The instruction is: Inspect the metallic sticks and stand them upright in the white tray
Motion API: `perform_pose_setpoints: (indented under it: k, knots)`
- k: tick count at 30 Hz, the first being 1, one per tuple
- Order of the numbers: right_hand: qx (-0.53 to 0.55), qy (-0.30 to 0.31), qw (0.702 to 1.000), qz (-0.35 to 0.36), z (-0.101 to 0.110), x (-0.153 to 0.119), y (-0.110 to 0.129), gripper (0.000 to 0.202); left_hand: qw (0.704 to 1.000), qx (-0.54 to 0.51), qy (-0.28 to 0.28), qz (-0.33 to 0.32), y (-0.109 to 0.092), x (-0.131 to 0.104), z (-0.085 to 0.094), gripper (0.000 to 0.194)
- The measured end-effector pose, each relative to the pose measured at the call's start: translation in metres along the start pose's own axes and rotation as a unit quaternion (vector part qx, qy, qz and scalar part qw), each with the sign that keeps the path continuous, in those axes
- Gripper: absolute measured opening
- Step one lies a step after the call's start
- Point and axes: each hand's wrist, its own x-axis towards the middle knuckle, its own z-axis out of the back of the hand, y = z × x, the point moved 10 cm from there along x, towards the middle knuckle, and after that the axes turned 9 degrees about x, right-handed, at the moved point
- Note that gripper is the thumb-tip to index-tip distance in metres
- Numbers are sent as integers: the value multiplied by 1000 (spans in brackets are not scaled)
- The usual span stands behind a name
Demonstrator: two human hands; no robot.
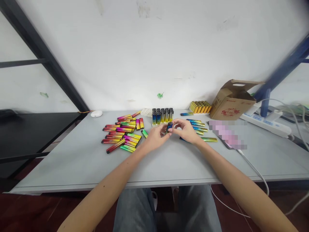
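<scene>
A blue lighter point(169, 126) is pinched between my left hand point(158, 134) and my right hand point(184, 129), held above the grey table. Just behind it, rows of upright blue and yellow lighters point(162, 116) stand in a white holder. Several blue-gold lighters point(199, 129) lie flat to the right of my right hand. On the left, many red, pink and green metallic lighters point(120, 135) lie in a loose pile. One green lighter point(144, 133) rests close to my left hand.
An open cardboard box point(231, 104) stands at the back right, beside a tray of yellow-orange cylinders point(200, 107). A blurred pink phone point(227, 135) with a white cable and a power strip point(266, 124) are on the right. A white case point(96, 113) sits at the back left.
</scene>
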Motion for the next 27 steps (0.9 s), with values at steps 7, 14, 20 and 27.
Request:
perform_pose_setpoints:
  k: [7, 14, 20, 27]
  knots:
    - [44, -98, 993, 46, 33, 1, 6, 25, 982, -170, 7, 80, 14, 3, -6, 13]
    - [151, -259, 954, -4, 87, -5, -25, 9, 925, -351, -23, 142, 17, 3, 5, 13]
    - [208, -268, 940, -39, 86, -4, -38, 7, 876, -462, 28, 138, 14, 6, 0, 25]
    - [190, -266, 944, -49, 86, -5, -43, 8, 830, -518, 90, 183, 11, 2, -12, 48]
